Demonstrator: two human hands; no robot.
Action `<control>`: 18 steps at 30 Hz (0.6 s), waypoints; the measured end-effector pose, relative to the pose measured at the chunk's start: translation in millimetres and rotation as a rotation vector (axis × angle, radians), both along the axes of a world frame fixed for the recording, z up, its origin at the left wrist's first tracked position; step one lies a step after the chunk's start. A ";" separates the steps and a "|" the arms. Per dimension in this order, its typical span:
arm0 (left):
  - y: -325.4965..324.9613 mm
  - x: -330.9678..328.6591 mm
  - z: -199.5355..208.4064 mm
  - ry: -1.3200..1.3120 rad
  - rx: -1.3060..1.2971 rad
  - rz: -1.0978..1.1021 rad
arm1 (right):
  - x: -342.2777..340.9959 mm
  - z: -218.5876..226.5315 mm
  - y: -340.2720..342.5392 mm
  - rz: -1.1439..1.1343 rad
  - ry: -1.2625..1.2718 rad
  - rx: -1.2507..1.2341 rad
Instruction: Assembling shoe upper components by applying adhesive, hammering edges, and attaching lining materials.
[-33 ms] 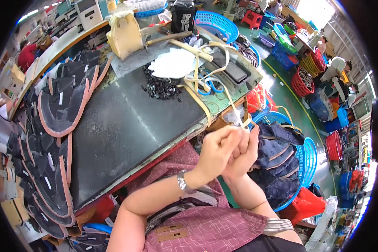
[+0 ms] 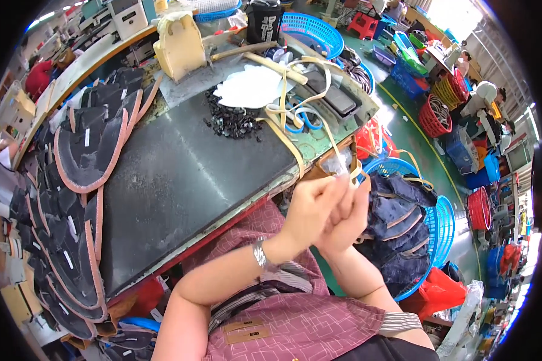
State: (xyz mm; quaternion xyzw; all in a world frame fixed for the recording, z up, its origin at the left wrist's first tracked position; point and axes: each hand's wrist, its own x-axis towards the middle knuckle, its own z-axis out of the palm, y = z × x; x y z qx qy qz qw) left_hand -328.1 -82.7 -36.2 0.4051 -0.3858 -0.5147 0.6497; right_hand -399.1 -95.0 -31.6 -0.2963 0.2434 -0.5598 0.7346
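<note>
My left hand (image 2: 307, 213), with a silver bracelet at its wrist, is closed and pressed against my right hand (image 2: 345, 225). The two meet beyond the front edge of the workbench, over my lap. A narrow cream strip (image 2: 329, 127) hangs down from the bench to their fingertips, and both hands appear to pinch it. The fingers overlap, so the exact grip is partly hidden. More of the strip lies tangled beside a blue-handled tool (image 2: 310, 120), perhaps scissors. Right of my hands, a blue basket (image 2: 444, 231) holds dark fabric pieces with tan edges (image 2: 397, 213).
Dark curved pieces with pink edging (image 2: 81, 144) overlap along the bench's left side. On the dark bench top (image 2: 174, 174) lie black scraps (image 2: 232, 123), a white sheet (image 2: 247, 90), wooden sticks (image 2: 271, 65) and a foam block (image 2: 177, 48). A red bag (image 2: 439, 295) sits below the basket.
Both hands have shifted very slightly up and left, still together. The strip's end at the fingertips has moved a little with them. Everything else looks the same.
</note>
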 end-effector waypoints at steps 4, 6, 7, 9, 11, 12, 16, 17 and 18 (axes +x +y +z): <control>-14.5 16.0 0.8 0.047 0.159 -0.164 | 3.3 -15.3 -6.5 -0.007 0.090 -0.224; -7.3 15.0 -2.1 -0.116 0.083 0.027 | 2.0 -7.7 -16.6 0.280 -0.067 -0.030; -5.0 9.6 -8.3 -0.119 0.087 0.031 | 1.6 -3.9 -19.3 0.284 -0.070 -0.026; 0.5 -5.7 -11.3 -0.363 -0.320 0.382 | -6.6 10.3 -21.4 0.266 -0.323 0.204; 14.0 -5.5 -18.2 -0.341 -0.204 0.155 | -8.1 7.3 -32.0 0.429 -0.553 0.140; 11.0 -10.8 -27.1 -0.354 -0.300 0.233 | -9.3 7.1 -35.2 0.466 -0.615 0.184; 8.6 -6.1 -27.2 -0.344 -0.259 0.229 | -3.2 -10.1 -37.6 0.378 -0.573 0.164; 6.5 -3.4 -25.0 -0.384 -0.150 0.232 | 3.9 -15.4 -32.2 0.193 -0.433 0.157; -0.8 1.1 -22.7 -0.418 -0.125 0.177 | 24.3 -22.0 -18.3 -0.392 0.205 0.098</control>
